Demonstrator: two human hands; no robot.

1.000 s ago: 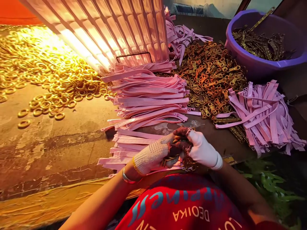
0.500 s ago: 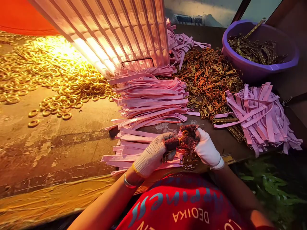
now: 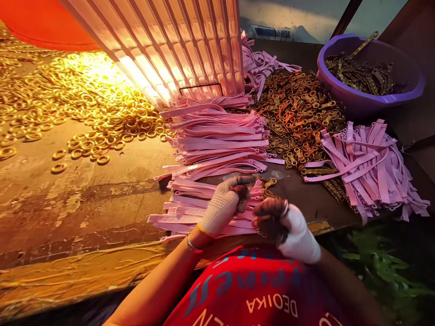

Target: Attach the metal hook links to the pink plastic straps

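My left hand (image 3: 224,203), in a knit glove with dark fingertips, is over the front stack of pink straps (image 3: 190,217). Its fingers are curled closed; whatever they hold is too small to make out. Nearer my body is my right hand (image 3: 288,226), in a white glove with dark finger covers and blurred by motion. Its fingers are bent together, with a small ring-like edge at their tips that I cannot name. Small brass-coloured metal links (image 3: 268,183) lie at the right ends of the straps, between and beyond the hands.
Gold rings (image 3: 112,117) are heaped on the worn wooden table (image 3: 102,213) at left, by a bright lamp. A ribbed translucent panel (image 3: 190,50) stands behind more pink straps (image 3: 220,145). At right are metal links (image 3: 302,108), loose straps (image 3: 377,167) and a purple basin (image 3: 370,97).
The hands, together before, have parted. My right hand has dropped toward my body, while my left hand has stayed over the straps. The view has shifted slightly.
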